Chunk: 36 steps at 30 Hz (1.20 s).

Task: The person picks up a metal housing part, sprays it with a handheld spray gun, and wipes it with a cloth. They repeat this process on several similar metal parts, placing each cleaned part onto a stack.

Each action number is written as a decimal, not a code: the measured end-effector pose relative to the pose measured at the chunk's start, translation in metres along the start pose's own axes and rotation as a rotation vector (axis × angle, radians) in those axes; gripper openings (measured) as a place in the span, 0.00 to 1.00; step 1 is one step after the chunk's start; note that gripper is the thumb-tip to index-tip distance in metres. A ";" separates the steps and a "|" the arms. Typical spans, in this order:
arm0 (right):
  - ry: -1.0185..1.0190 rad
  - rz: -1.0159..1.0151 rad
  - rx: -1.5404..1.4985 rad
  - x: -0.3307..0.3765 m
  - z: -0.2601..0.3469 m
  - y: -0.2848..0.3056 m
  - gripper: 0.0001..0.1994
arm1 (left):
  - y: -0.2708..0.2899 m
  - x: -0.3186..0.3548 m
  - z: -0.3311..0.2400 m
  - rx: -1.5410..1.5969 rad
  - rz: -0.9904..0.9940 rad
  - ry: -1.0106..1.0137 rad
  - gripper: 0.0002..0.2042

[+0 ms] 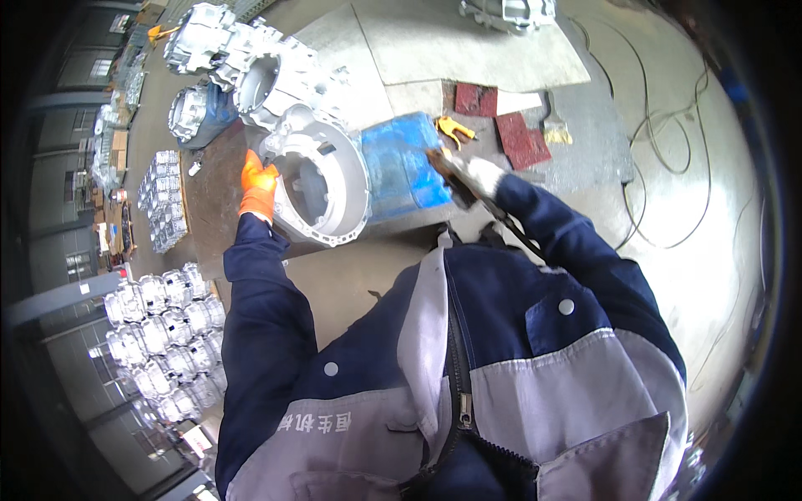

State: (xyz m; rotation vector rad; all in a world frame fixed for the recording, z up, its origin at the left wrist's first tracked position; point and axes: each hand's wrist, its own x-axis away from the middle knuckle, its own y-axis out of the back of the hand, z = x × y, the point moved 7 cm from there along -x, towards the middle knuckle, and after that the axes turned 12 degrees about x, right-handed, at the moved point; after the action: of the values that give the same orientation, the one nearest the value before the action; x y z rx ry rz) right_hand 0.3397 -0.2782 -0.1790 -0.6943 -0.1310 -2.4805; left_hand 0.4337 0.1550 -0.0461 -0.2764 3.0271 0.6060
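A silvery cast metal housing with a wide round opening lies at the near edge of the workbench. My left hand, in an orange glove, grips its left rim; part of the fingers is hidden. My right hand, in a whitish glove, is closed around a dark, brownish hand tool. The tool's exact kind is unclear, and a dark cord or hose seems to trail from it toward my body. It is apart from the housing, over the right edge of a scuffed blue pad.
Beyond the pad lie a yellow air blow gun, red abrasive sheets and a flat brush. More castings stand at the back left, and stacked ones at the left. Hoses loop across the right floor.
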 end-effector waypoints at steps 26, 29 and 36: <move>0.015 0.270 -0.267 0.086 0.124 -0.003 0.29 | -0.017 0.026 -0.040 0.062 0.017 0.042 0.34; -0.038 0.246 -0.369 0.048 0.113 0.002 0.30 | -0.014 0.025 -0.057 0.235 0.069 0.012 0.36; 0.187 -0.075 -0.556 -0.022 0.089 0.001 0.27 | 0.000 0.019 -0.046 0.286 0.064 0.133 0.36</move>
State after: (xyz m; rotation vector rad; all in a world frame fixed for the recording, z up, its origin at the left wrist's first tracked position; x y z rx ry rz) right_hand 0.3957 -0.2474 -0.1137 -0.6739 0.6333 -2.6534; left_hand 0.4147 0.1340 -0.0049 -0.2159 3.2053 0.1571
